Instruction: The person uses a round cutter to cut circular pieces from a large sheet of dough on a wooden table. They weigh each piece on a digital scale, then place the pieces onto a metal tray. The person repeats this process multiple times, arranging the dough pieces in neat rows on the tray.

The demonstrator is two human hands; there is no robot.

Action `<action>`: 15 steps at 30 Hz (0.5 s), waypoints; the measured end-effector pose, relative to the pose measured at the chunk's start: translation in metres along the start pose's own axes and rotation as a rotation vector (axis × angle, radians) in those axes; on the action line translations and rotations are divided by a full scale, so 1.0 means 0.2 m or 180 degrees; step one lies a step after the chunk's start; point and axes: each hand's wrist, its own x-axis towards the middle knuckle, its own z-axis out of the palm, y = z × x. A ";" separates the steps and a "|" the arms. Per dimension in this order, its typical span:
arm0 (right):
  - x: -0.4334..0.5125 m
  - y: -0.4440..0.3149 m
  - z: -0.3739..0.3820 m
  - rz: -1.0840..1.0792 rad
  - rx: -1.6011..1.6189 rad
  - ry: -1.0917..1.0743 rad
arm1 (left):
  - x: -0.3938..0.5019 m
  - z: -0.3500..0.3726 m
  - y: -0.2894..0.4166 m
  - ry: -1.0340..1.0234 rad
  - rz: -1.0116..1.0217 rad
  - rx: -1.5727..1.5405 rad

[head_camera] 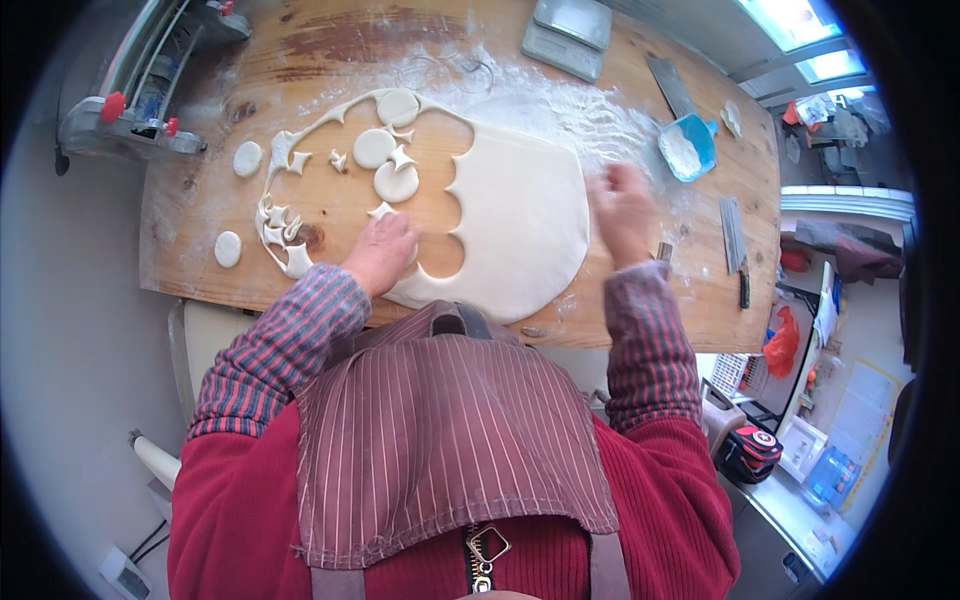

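Note:
A large rolled sheet of pale dough [521, 217] lies on the floured wooden table, its left edge scalloped by round cut-outs. My left hand [384, 251] is down at the table just left of that edge. Its fingers cover most of a dough round [411, 256], so a grip on it cannot be made out. Beyond it lie cut dough rounds [396, 182], with pointed dough scraps [403, 157] between them. My right hand [624, 210], blurred and curled, is beside the sheet's right edge; whether anything is in it is unclear.
Thin dough trimmings [277, 150] curve along the left, with two rounds [247, 159] outside them. A blue scoop of flour [681, 150], a cleaver [733, 232], a flat metal blade [670, 86] and a scale [568, 37] lie to the right and back. A clamped metal machine [142, 112] stands back left.

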 end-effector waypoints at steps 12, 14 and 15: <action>0.26 -0.77 0.92 -0.1317 0.0061 -0.2499 | -0.02 -0.11 -0.46 0.1375 -0.1844 -0.3785; 0.40 -0.79 0.97 -0.1036 -0.0089 -0.2260 | 0.09 -0.13 -0.54 0.1422 -0.1753 -0.3857; 0.46 -0.80 1.01 -0.1404 -0.0108 -0.1827 | 0.15 -0.14 -0.56 0.1316 -0.1742 -0.3491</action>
